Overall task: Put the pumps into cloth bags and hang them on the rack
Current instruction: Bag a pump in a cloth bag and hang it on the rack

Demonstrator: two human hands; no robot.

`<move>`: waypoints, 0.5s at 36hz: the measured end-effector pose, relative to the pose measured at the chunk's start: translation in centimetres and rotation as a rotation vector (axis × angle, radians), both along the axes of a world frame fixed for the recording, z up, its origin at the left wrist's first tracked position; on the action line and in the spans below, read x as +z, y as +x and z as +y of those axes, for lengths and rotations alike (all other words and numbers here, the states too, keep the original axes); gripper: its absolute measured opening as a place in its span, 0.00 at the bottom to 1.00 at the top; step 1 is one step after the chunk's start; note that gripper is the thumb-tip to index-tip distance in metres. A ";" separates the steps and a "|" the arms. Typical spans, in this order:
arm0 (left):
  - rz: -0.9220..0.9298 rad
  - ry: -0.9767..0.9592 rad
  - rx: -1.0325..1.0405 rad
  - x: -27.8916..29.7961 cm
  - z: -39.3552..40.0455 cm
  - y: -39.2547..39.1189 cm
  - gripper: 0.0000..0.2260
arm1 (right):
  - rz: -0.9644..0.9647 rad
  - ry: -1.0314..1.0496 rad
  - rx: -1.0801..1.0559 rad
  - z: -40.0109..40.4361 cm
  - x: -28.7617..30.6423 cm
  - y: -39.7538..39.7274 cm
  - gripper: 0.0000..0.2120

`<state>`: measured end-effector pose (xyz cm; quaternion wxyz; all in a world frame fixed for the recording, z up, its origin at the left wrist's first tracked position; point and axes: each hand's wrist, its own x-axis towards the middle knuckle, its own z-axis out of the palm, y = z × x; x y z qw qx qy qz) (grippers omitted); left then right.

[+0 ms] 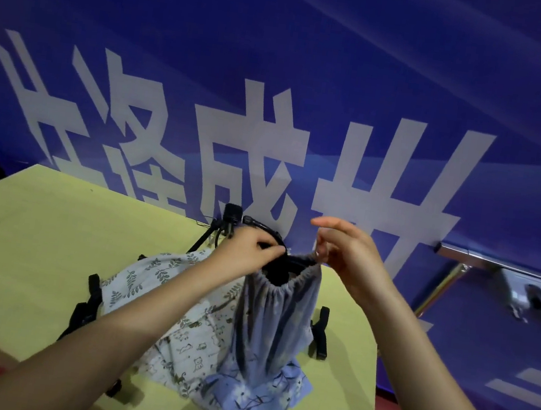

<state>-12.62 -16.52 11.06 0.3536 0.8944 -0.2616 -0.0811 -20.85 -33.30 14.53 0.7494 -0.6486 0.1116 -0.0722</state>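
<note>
Soft grey-blue cloth bag (277, 312) upright over the patterned bags (177, 302) on the yellow table (52, 227), gathered mouth pinched left and right by left hand (249, 253) and right hand (348, 253); black pump (279, 269) inside, seemingly stiff and weighty, best lifted by the drawstring rim.

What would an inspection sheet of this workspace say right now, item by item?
Surface: yellow-green table, largely bare on its left.
Job's things: blue-grey cloth bag held upright, a black pump in its mouth; more printed bags lie flat; rack at right.
Clutter: black clips around the bags.
Hands: left hand pinches the bag's rim; right hand pinches the opposite rim.
Cables: black hose behind the bag.
Surroundings: blue banner with white characters.
</note>
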 end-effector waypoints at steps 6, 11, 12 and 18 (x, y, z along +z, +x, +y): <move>0.286 -0.285 0.115 1.5 1.8 0.4 0.14 | 0.089 -0.181 -0.136 -0.8 -2.8 -1.3 0.12; 0.282 -0.285 0.050 1.5 1.1 -1.0 0.12 | 0.152 -0.193 -0.110 0.2 -4.5 -2.3 0.13; 0.305 -0.309 0.040 1.6 0.8 -1.2 0.11 | 0.147 -0.179 -0.117 0.6 -4.5 -2.4 0.14; 0.443 -0.554 0.019 3.4 -0.7 -1.1 0.11 | 0.012 0.020 -0.164 1.8 -1.8 -1.7 0.15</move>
